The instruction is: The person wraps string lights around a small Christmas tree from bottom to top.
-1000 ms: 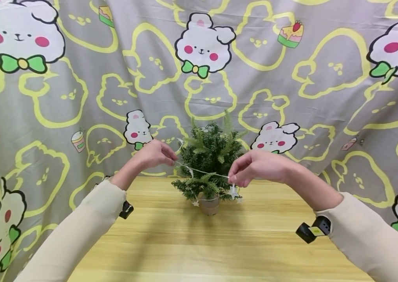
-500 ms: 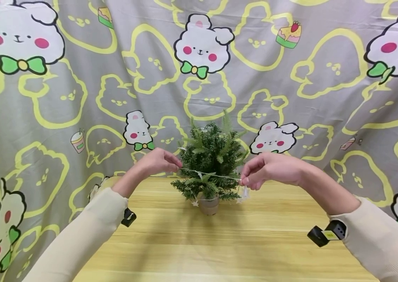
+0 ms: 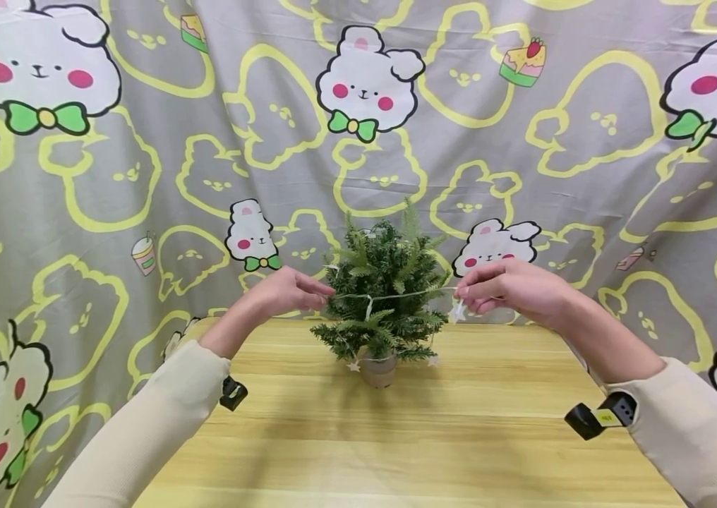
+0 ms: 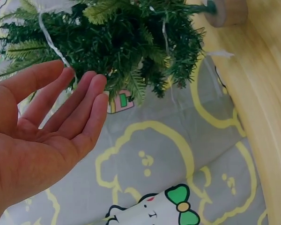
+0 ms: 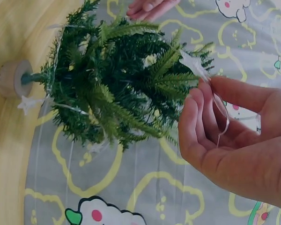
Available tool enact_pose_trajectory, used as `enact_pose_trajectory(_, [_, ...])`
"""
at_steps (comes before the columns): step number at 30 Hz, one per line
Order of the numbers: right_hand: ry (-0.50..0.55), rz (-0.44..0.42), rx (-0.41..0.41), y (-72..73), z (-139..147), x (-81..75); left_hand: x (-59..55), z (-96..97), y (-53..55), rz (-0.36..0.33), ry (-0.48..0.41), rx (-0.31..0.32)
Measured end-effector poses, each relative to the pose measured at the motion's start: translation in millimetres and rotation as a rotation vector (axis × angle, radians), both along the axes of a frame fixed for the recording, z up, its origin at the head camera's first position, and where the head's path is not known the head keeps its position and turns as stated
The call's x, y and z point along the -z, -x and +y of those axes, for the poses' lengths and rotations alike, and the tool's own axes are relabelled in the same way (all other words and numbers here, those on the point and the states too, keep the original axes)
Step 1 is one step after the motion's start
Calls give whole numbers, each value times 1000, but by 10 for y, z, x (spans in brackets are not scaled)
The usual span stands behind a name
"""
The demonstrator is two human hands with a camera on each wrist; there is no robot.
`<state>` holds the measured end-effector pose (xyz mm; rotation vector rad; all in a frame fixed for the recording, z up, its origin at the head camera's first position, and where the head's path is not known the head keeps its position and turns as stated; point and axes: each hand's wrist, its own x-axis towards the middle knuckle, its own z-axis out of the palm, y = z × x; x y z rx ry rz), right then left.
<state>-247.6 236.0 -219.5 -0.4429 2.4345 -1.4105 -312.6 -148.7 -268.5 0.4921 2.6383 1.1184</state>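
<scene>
A small artificial Christmas tree (image 3: 390, 275) stands in a wooden pot (image 3: 379, 372) on the table. A string of star lights (image 3: 396, 296) runs taut across its front between both hands. At the tree's left side my left hand (image 3: 288, 291) pinches the string between thumb and forefinger; in the left wrist view the other fingers of the left hand (image 4: 61, 122) are loosely extended. To the right of the tree my right hand (image 3: 511, 289) pinches the string beside a white star (image 3: 458, 310). A loop of thin wire (image 5: 226, 115) curves past the right hand's fingers.
More of the string winds round the lower branches, with a star (image 5: 25, 104) hanging near the pot. The light wood table (image 3: 358, 437) meets a patterned grey curtain (image 3: 308, 176) close behind the tree.
My right hand has moved right and then up, lifting the string and its star higher across the tree. My left hand has shifted slightly right and down.
</scene>
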Motion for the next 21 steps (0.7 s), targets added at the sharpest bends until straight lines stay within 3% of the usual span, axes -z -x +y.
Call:
enact_pose_trajectory(9, [145,-11,94,24,111,66,-34,50,-30,13,7,25])
enact_pose_trajectory(16, [35,-52,45,74,241,199,-75,61,-64,1,-6,13])
enact_pose_trajectory(21, [51,-80,50,133,319,349,-133,137,-122,81,-32,-54])
